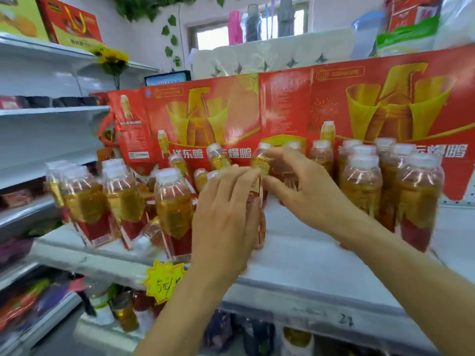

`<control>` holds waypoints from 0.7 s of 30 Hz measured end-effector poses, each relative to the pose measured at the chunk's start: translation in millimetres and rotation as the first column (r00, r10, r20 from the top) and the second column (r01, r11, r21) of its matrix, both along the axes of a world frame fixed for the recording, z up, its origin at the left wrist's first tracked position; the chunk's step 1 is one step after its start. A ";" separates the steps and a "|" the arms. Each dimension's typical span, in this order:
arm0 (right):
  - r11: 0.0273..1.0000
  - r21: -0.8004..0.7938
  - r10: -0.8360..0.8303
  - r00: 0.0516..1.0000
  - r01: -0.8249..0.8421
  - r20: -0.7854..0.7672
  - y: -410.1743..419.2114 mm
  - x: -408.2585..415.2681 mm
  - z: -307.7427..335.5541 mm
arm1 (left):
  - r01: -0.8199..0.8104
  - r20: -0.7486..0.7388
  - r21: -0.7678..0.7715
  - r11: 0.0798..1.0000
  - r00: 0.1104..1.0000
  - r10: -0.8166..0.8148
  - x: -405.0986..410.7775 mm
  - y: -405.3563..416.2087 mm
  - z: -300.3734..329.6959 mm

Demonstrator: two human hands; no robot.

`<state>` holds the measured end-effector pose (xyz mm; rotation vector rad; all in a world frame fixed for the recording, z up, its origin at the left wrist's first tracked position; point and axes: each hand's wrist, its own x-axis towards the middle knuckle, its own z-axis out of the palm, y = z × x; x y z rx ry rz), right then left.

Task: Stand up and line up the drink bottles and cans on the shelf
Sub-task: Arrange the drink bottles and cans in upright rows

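I have both hands on one drink bottle (259, 160) at the middle of the white shelf (308, 253). My left hand (226, 214) wraps its fingers round the bottle's body from the 9 o'clock side, hiding most of the label. My right hand (303, 183) comes in from 3 o'clock, thumb and fingers curled about the bottle's upper part just under the white cap. The bottle stands roughly upright between my palms, its top poking out at 12 o'clock. A cluster of upright bottles (172, 201) sits at 9 o'clock, some tilted ones behind it. A tidier group (385, 181) stands at 3 o'clock, against the red cardboard display (282, 104). A yellow price tag (164, 281) hangs at 7 o'clock on the shelf edge
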<state>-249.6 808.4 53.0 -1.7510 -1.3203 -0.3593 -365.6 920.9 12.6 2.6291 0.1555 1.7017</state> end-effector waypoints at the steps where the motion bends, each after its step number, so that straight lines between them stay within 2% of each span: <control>1: 1.000 -0.023 0.019 0.998 -0.020 -0.051 9.0 -9.8 -5.7 | -0.014 0.012 -0.007 1.000 1.000 0.014 -8.7 9.8 -1.6; 4: 0.994 -0.097 0.032 0.975 -0.054 -0.219 33.3 -29.8 -22.4 | -0.089 0.057 -0.097 0.991 0.994 0.095 -28.6 42.0 -7.7; 6: 0.991 -0.119 0.016 0.954 -0.054 -0.299 47.0 -35.1 -34.9 | -0.116 0.026 -0.255 0.960 0.992 0.126 -38.4 61.8 -12.5; 9: 0.993 -0.109 -0.007 0.931 -0.036 -0.366 60.4 -41.6 -51.1 | -0.133 -0.141 -0.554 0.822 0.988 0.065 -47.1 87.0 -15.2; 11: 0.996 -0.086 -0.010 0.918 -0.026 -0.396 64.3 -44.4 -57.6 | -0.151 -0.243 -0.658 0.737 0.970 -0.018 -48.3 102.4 -14.4; 15: 0.997 -0.081 -0.043 0.911 0.011 -0.410 61.5 -45.3 -57.0 | -0.222 -0.349 -0.688 0.691 0.936 -0.048 -46.4 123.0 -12.5; 21: 0.989 -0.105 -0.139 0.920 0.108 -0.366 31.4 -37.5 -56.0 | -0.110 -0.293 -0.677 0.728 0.948 -0.128 -45.4 110.0 -12.0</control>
